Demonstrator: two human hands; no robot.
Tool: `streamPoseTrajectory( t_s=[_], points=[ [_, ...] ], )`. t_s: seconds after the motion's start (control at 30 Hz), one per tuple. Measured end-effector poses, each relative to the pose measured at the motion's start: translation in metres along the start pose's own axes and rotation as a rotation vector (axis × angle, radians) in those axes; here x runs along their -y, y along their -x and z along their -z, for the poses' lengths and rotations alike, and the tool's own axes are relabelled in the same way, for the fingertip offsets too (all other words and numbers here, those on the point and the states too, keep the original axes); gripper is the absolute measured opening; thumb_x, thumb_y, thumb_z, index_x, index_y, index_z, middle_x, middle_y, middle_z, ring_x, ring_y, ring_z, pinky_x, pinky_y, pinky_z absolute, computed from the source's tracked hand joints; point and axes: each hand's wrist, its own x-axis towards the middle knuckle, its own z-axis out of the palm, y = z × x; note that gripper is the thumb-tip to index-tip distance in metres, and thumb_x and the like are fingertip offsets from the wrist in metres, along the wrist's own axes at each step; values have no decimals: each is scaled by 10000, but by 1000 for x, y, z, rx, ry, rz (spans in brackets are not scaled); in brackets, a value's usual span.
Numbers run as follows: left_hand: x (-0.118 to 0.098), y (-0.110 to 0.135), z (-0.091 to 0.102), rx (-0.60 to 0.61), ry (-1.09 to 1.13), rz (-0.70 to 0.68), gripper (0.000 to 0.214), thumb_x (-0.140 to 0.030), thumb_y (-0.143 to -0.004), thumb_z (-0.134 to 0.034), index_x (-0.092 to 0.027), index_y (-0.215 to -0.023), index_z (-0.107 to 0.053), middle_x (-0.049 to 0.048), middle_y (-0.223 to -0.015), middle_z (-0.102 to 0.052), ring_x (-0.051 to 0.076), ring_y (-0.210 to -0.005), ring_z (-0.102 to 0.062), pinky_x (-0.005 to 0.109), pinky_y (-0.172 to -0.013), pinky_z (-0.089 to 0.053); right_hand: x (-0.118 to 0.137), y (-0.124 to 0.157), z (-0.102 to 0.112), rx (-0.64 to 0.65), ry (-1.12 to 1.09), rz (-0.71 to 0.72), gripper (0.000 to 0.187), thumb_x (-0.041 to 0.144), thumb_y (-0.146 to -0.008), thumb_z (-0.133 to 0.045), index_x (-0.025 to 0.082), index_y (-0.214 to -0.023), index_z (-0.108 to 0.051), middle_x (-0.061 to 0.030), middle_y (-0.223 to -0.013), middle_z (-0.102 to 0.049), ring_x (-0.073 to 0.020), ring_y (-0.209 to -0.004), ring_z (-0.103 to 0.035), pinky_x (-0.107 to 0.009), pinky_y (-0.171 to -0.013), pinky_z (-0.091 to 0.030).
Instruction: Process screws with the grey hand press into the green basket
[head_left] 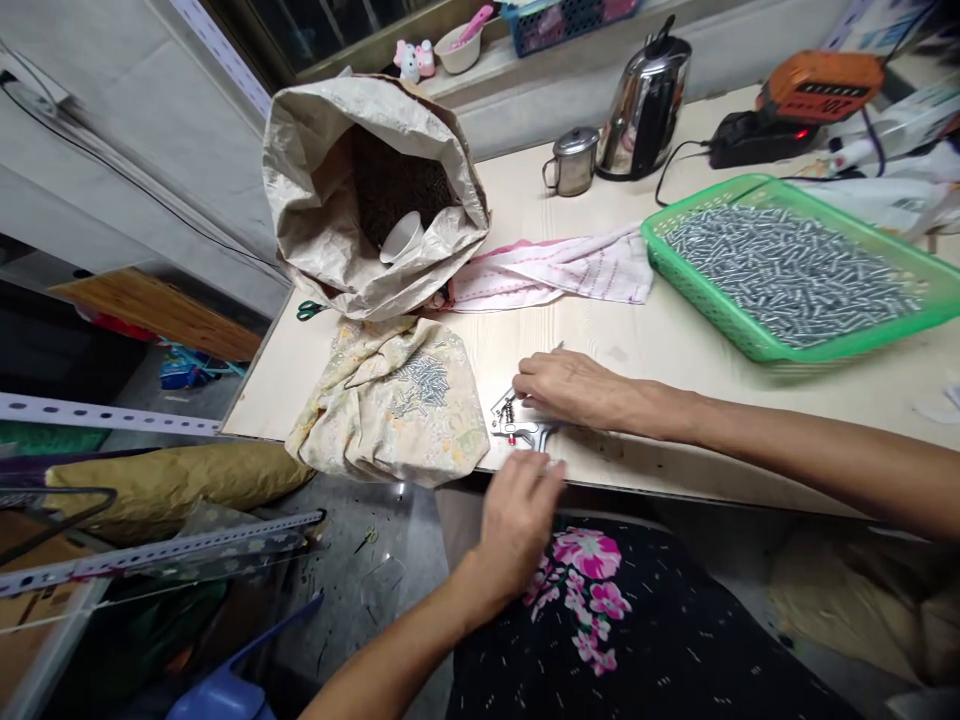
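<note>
A small metal hand press (516, 424) with a red spring sits at the near edge of the pale table (675, 350). My right hand (574, 388) lies over its right side, fingers curled down on it. My left hand (517, 515) comes up from below the table edge, fingers bent toward the tool's handle; whether it grips anything is hidden. Just left of the tool lies a crumpled floral cloth (390, 405) with a heap of small metal pins (416, 385) on it.
A green basket (750, 335) full of metal pins stands at the right. A paper sack (367, 190) with a white cup in it stands behind the cloth, beside a pink-striped towel (555, 270). Kettle (645, 100), metal mug (574, 160), orange tool (821, 85) at the back.
</note>
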Motion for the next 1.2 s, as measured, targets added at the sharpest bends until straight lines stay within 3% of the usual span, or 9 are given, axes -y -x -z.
streamPoseTrajectory(
  t_s=[0.1, 0.2, 0.37, 0.5, 0.87, 0.93, 1.0, 1.1, 1.2],
  points=[
    [35, -3, 14, 26, -121, 88, 248, -159, -962, -488, -192, -1164, -628, 95, -1005, -658, 219, -926, -556, 361, -791, -522, -15, 33, -8, 1, -120, -12, 101, 220, -947, -546, 167, -891, -611, -62, -882, -584, -173, -757, -500, -305, -655, -321],
    [59, -14, 13, 130, -204, -34, 183, -185, -958, -518, -201, -1077, -657, 72, -914, -634, 213, -861, -519, 328, -726, -472, -18, 61, -24, -23, -221, -5, 164, 302, -970, -528, 176, -933, -626, -71, -916, -571, -196, -828, -502, -321, -717, -362],
    [74, -30, 5, 212, -226, -221, 170, -250, -962, -536, -186, -876, -667, 54, -793, -589, 210, -806, -484, 322, -689, -405, -9, 76, -38, -101, -284, -86, 266, 321, -1018, -404, 164, -1003, -618, -97, -960, -556, -225, -881, -476, -365, -780, -387],
    [78, -36, 2, 251, -235, -269, 197, -266, -990, -483, -195, -1013, -666, 54, -831, -596, 200, -817, -500, 332, -710, -411, -15, 72, -36, -182, -373, -115, 335, 321, -1043, -309, 157, -991, -597, -93, -941, -553, -219, -884, -462, -358, -796, -393],
    [85, -59, 7, 371, -174, -464, 144, -173, -956, -513, -198, -1015, -643, 45, -851, -611, 204, -808, -527, 345, -720, -438, -22, 72, -44, -191, -244, -204, 202, 240, -1012, -425, 159, -997, -610, -83, -971, -585, -211, -909, -488, -340, -811, -366],
    [85, -59, 12, 343, -83, -455, 146, -160, -948, -514, -205, -1004, -640, 42, -855, -631, 203, -788, -537, 347, -709, -464, -21, 71, -42, -177, -234, -227, 164, 227, -998, -464, 161, -993, -614, -77, -983, -593, -209, -919, -490, -332, -806, -363],
    [82, -67, 18, 295, 77, -354, 134, -168, -943, -519, -220, -969, -640, 43, -871, -643, 195, -797, -559, 328, -700, -491, -22, 71, -40, -169, -215, -242, 138, 235, -989, -494, 170, -979, -615, -67, -988, -598, -206, -919, -489, -327, -802, -359],
    [63, -105, 29, 187, 271, -204, 110, -188, -938, -540, -223, -916, -641, 33, -847, -642, 179, -812, -595, 293, -689, -515, -25, 71, -40, -192, -203, -235, 126, 254, -986, -510, 178, -966, -609, -57, -978, -598, -200, -917, -491, -321, -801, -356],
    [23, -169, 42, -1, 336, -260, 85, -208, -927, -582, -194, -909, -664, 24, -819, -644, 158, -783, -612, 273, -688, -515, -26, 69, -44, -205, -202, -245, 77, 225, -963, -542, 183, -972, -607, -48, -994, -602, -198, -918, -502, -313, -784, -360]
  ],
)
